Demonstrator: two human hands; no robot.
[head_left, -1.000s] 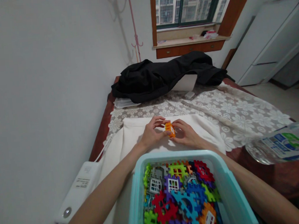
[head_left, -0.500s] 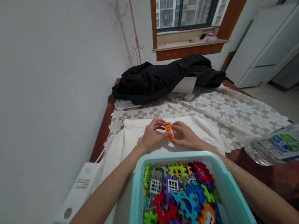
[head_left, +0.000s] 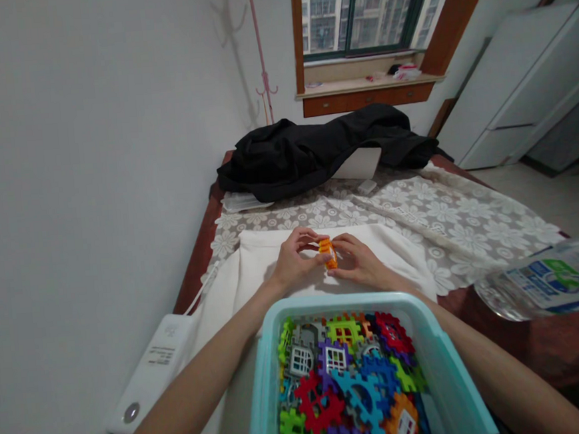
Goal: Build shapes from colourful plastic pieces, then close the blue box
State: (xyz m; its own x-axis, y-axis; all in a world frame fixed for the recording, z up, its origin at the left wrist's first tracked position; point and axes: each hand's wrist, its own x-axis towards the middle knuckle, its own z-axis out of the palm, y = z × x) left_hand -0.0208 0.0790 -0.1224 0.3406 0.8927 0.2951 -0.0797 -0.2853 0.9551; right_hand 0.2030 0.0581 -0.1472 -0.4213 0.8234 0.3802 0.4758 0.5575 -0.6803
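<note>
Just beyond the bin, an orange plastic building block (head_left: 328,253) with notched edges is held up between both hands over the white cloth (head_left: 257,253). My left hand (head_left: 295,260) pinches it from the left with thumb and fingers. From the right, my right hand (head_left: 360,262) grips its other side between thumb and fingertips. A light teal bin (head_left: 448,358) stands nearest to me between my forearms. Inside lie many interlocking plastic pieces (head_left: 319,405) in red, blue, green, purple, grey and orange, some with white window inserts.
Black fabric (head_left: 314,148) lies across the far end of the table, partly over a white box (head_left: 360,164). A floral tablecloth (head_left: 475,229) covers the table. At right is a clear plastic bottle (head_left: 550,280); at left, a white power strip (head_left: 154,368) with a cable.
Both hands stay in nearly the same place, holding the orange block. The block looks very slightly turned; the rest is unchanged.
</note>
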